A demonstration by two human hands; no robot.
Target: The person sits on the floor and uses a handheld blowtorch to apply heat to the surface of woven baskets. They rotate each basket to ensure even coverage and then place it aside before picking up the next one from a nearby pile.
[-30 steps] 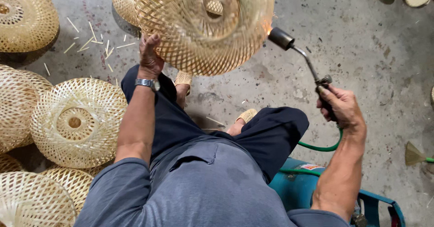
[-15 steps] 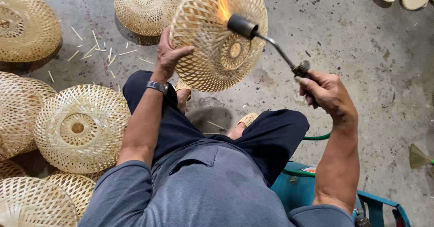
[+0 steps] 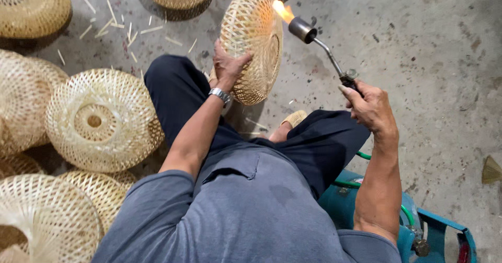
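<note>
The left hand (image 3: 228, 64) grips the woven bamboo shade (image 3: 252, 43) by its near edge, tilted on edge above the floor, while the right hand (image 3: 369, 106), closed on the gas torch (image 3: 323, 45), aims its flame (image 3: 282, 10) at the shade's upper right rim

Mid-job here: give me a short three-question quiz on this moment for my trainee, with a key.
1. Which hand holds the torch?
2. True or false: the flame is at the rim of the woven shade in the left hand.
3. What does the green hose run toward: (a) the blue cylinder, (b) the shade pile, (c) the broom?

Key
1. The right hand.
2. True; the shade is held up on edge, flame at its upper rim.
3. (a).
</note>
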